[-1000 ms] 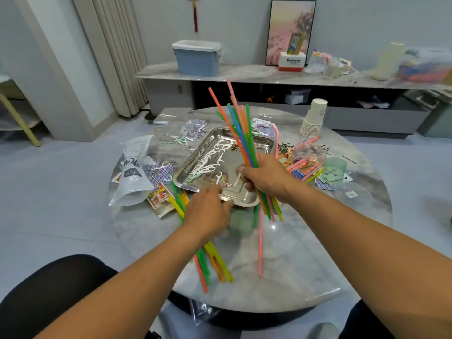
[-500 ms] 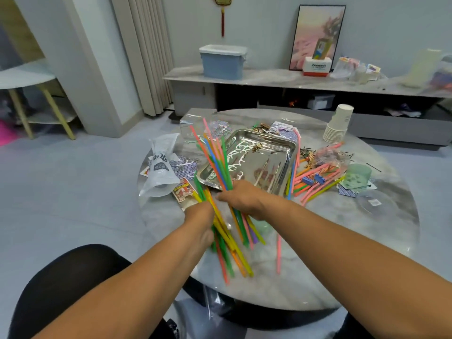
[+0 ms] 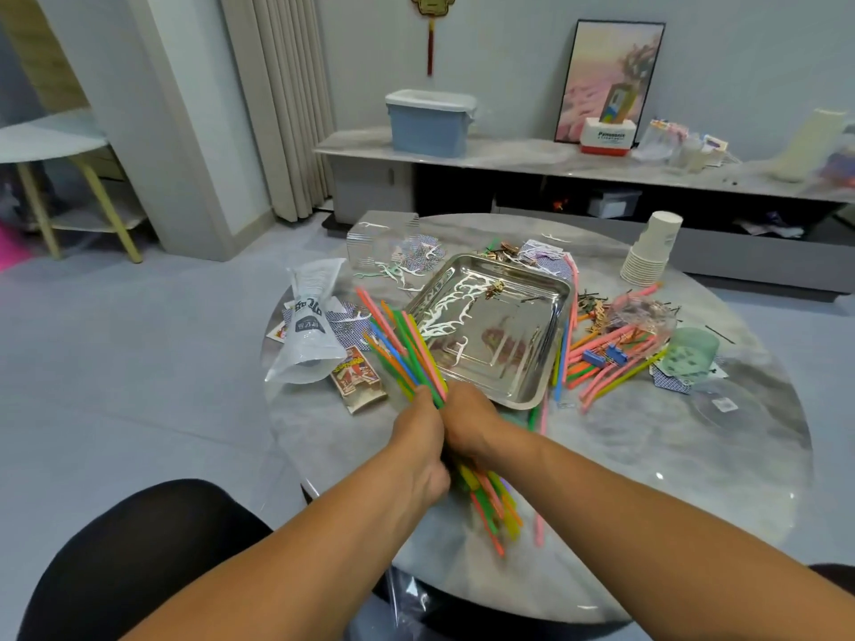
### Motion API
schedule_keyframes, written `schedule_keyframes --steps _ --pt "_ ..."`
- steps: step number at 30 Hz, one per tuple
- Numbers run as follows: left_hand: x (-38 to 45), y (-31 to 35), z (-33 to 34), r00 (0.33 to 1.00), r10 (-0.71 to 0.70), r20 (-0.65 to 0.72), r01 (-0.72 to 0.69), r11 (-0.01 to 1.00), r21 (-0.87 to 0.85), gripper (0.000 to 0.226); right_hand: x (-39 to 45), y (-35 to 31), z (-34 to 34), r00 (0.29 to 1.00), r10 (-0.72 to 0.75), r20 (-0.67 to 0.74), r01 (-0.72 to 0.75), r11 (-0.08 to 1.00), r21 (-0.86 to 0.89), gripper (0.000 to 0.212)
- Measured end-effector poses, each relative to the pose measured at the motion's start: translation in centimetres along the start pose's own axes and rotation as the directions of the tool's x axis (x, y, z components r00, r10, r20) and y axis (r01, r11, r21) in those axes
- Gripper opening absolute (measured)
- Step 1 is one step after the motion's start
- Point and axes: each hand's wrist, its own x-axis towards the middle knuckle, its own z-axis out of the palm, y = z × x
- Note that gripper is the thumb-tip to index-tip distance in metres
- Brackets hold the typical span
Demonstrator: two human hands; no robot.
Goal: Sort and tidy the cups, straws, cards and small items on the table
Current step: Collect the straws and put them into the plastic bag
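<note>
Hands: left hand (image 3: 418,437) and right hand (image 3: 467,421) press together, both clenched around one straw bundle (image 3: 407,351).
Bundle: mixed-colour straws fan up and away to the left from the fists; the lower ends (image 3: 492,504) stick out toward the person, over the round marble table (image 3: 647,501).
Tray: metal tray (image 3: 497,335) lies just beyond the right hand, floss picks (image 3: 451,303) scattered inside it.
Loose straws: a second heap (image 3: 610,363) lies well to the right of the hands, past the tray, with blue clips (image 3: 606,356) on top.
Cups: green cup (image 3: 691,353) stands farther right of that heap; stack of paper cups (image 3: 650,256) is far beyond and right.
Left of the hands: card packet (image 3: 358,377) sits near the left hand, plastic bag (image 3: 310,335) just beyond it.
Cards: blue-backed playing cards (image 3: 418,254) lie far ahead, past the tray.
</note>
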Motion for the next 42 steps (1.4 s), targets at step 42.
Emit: schedule_keyframes --steps 42 --pt "-1.5 6.0 1.2 0.679 0.447 0.583 -0.725 0.536 0.432 0.079 1.2 -0.2 -0.9 0.919 -0.278 -0.279 0.394 0.629 0.671 0.025"
